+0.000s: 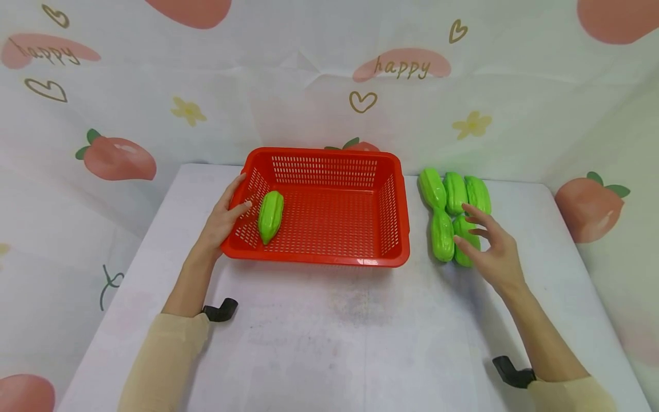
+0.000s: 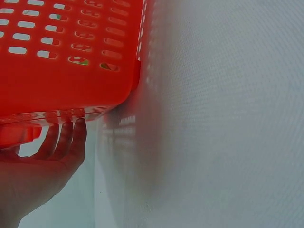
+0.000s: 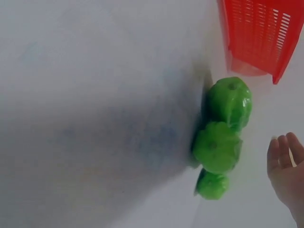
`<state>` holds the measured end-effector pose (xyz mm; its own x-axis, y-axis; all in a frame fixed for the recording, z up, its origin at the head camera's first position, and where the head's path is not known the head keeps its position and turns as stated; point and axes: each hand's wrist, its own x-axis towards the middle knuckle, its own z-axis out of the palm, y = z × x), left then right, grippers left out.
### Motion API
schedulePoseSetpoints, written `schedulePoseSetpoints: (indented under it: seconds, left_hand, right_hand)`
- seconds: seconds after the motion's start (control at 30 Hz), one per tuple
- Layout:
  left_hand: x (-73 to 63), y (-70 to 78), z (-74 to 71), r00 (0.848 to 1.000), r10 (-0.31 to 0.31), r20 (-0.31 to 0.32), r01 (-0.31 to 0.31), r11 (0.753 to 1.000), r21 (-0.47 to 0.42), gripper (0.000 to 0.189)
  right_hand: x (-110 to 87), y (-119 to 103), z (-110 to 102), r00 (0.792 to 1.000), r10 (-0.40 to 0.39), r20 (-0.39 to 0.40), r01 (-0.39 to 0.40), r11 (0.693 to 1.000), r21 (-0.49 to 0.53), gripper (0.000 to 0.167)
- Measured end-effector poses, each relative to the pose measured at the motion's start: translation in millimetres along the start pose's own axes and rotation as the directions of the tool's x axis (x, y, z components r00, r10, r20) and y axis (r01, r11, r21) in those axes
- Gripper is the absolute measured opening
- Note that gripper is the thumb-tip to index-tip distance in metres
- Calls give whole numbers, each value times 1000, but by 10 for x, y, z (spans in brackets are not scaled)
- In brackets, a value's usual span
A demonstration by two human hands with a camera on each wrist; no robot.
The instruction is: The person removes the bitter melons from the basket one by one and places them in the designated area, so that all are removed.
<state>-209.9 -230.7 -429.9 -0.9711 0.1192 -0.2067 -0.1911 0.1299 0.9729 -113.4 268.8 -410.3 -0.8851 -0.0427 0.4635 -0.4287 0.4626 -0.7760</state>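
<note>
My left hand (image 1: 218, 226) grips the left rim of a red plastic basket (image 1: 314, 258), thumb over the rim. In the left wrist view its fingers (image 2: 71, 142) lie against the basket's outer wall (image 2: 61, 85). A glossy green, ribbed star fruit (image 1: 270, 217) lies inside at the left end. My right hand (image 1: 494, 252) hovers by a group of several like star fruit (image 1: 441, 234) right of the basket, partly covering one. In the right wrist view a gap separates that hand (image 3: 287, 175) from the star fruit (image 3: 216, 147), and nothing is in its grasp.
The basket stands toward the back of a white-covered table (image 1: 309, 343). Behind and at the sides hangs a pale curtain (image 1: 309, 86) with fruit and heart prints. Black bent pieces (image 1: 221, 310) sit at both wrists.
</note>
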Motion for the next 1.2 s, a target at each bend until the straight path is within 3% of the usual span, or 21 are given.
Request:
schedulePoseSetpoints:
  seconds: [0.2, 0.5, 1.03, 1.2]
  left_hand:
    - [0, -2, 0, 1000, 6, -1, -6, 1000, 11, 62]
    - [-10, -2, 2, 1000, -4, 0, 4, 1000, 30, 62]
    - [-24, -14, -13, 1000, 11, 8, -12, 1000, 13, 62]
    - [-7, -25, -11, 1000, 13, 12, -13, 1000, 21, 62]
  right_hand:
    - [55, -36, 26, 1000, -10, 20, 10, 1000, 13, 61]
    - [140, 111, 66, 995, -29, 91, 30, 999, -15, 67]
    - [516, -214, 220, 965, -127, 229, 113, 991, 71, 64]
    - [628, -278, 258, 952, -151, 268, 144, 989, 45, 63]
